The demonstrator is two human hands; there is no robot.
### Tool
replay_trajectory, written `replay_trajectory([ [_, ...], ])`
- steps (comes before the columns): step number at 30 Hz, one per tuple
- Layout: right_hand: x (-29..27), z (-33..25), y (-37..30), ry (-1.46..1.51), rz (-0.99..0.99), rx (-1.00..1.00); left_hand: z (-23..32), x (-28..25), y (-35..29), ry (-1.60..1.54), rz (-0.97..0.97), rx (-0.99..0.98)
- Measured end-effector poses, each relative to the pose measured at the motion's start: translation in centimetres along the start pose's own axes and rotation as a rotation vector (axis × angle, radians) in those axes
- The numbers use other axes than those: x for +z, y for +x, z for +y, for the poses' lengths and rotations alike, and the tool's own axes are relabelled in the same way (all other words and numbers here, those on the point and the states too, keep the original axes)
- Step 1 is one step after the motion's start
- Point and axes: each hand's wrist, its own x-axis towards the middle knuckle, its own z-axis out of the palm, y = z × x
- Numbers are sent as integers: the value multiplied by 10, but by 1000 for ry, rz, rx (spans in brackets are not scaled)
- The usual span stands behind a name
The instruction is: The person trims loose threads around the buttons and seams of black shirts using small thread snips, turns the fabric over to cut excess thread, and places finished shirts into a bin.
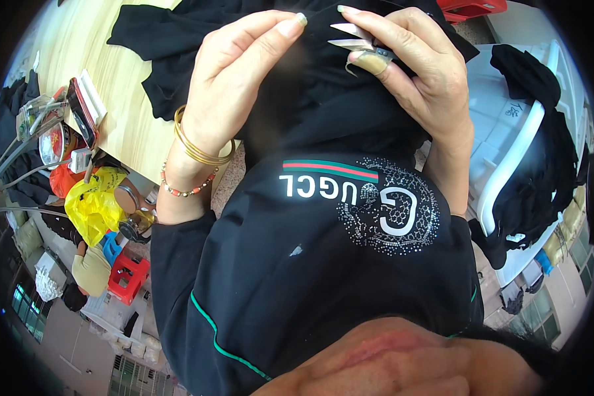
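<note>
Black cloth (pixel 171 36) spreads over the near edge of the pale wooden table and runs on beneath both hands. My left hand (pixel 234 79) is raised over it with thumb and forefinger pinched together. Whatever sits in that pinch is too small to make out. Small thread snips (pixel 355 45) rest in my right hand (pixel 422 69), their two pointed blades apart and aimed toward the left fingertips. A tan wrap (pixel 372 63) covers the right thumb. Gold bangles (pixel 204 156) and a beaded bracelet (pixel 181 193) circle my left wrist.
To the right stands a white plastic tub (pixel 508 178) with black cloth over its rim. Along the table's left side are a red-edged phone-like slab (pixel 82 112), cables, and a yellow plastic bag (pixel 99 204). A red stool (pixel 129 276) and a seated person (pixel 90 269) are farther off.
</note>
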Motion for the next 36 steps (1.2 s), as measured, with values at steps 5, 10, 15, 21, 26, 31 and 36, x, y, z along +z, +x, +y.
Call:
replay_trajectory([
  [5,2,-10,14,-28,4,-40,19,16,5,-34,-76,26],
  [10,12,9,10,-159,11,-145,21,13,10,-49,-72,68],
  [15,9,4,4,-197,71,-151,35,23,5,-145,-44,-136],
  [21,-36,3,-20,221,129,144,66,-7,30,605,-435,153],
  [26,-61,29,-53,197,489,235,145,-121,76,740,175,280],
  [31,-67,53,-91,302,717,369,228,-301,132,1406,500,243],
  [36,-60,54,-110,367,827,546,297,-357,174,2929,269,-800],
])
